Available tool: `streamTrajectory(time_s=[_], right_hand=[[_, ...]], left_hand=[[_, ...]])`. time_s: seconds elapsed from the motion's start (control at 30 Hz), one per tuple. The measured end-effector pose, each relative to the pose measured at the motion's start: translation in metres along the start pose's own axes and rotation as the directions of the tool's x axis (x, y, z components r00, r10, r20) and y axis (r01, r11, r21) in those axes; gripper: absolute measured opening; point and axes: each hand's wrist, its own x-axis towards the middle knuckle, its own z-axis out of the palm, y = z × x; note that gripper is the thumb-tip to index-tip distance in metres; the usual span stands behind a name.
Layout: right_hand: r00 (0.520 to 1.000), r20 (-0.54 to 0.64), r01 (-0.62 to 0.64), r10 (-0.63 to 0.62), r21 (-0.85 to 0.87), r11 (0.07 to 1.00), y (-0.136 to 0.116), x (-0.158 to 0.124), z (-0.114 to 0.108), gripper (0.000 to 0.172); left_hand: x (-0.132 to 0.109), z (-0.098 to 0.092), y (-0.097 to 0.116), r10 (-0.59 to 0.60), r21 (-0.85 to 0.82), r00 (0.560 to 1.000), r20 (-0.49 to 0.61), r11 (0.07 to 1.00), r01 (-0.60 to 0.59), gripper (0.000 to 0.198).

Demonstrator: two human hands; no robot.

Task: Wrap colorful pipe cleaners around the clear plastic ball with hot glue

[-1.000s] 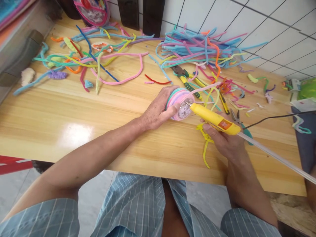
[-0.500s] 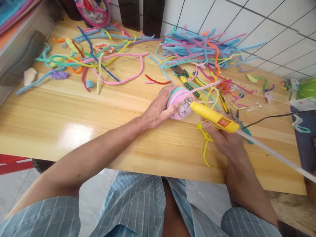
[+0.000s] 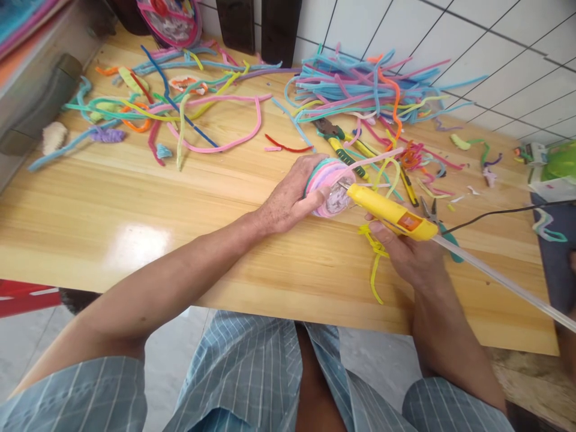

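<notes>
My left hand (image 3: 288,201) is wrapped round a clear cup (image 3: 328,186) covered in pink, purple and teal pipe cleaners, holding it on its side above the wooden table (image 3: 135,204). My right hand (image 3: 407,252) grips a yellow glue gun (image 3: 389,212), its metal tip touching the cup's rim. A clear glue stick (image 3: 504,285) sticks out of the gun's back toward the lower right. A loose pink pipe cleaner end (image 3: 378,157) trails from the cup.
Piles of coloured pipe cleaners lie at the back left (image 3: 171,111) and back right (image 3: 360,90). Pliers (image 3: 337,144), a small cutter (image 3: 434,219) and a yellow pipe cleaner (image 3: 373,264) lie near my hands. A black cord (image 3: 499,213) runs to the right.
None beyond a slight camera shift; both hands, the cup and the glue gun stay as they were.
</notes>
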Motion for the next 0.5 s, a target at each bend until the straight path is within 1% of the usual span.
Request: streamTrajectory(time_s=[0.1,0.23,0.3,0.4,0.5], right_hand=[[1.000,-0.013,-0.001,0.001,0.031,1.000,-0.0009,-0.0001,-0.0008,0.016],[0.998,-0.032,-0.054,0.057,0.087,0.995,-0.0021,0.0003,-0.0021,0.017],[0.997,-0.038,-0.060,0.064,0.095,0.994,-0.0022,0.0012,-0.0021,0.016],[0.999,-0.035,-0.023,0.026,0.084,0.996,-0.0011,0.0027,-0.0007,0.013],[0.999,-0.027,-0.019,0.021,0.089,0.996,0.0011,0.0022,0.0018,0.012]], left_hand=[[0.0000,-0.0012,0.0020,-0.034,-0.006,0.999,0.010,0.999,0.034,0.083],[-0.0001,-0.0019,0.0032,-0.092,-0.010,0.996,0.019,0.996,0.093,0.086],[-0.0003,-0.0014,0.0028,-0.089,-0.013,0.996,0.020,0.996,0.089,0.087],[-0.0006,-0.0005,0.0014,-0.073,-0.014,0.997,0.012,0.997,0.073,0.086],[-0.0006,-0.0009,0.0006,-0.054,-0.007,0.998,0.012,0.999,0.054,0.084]])
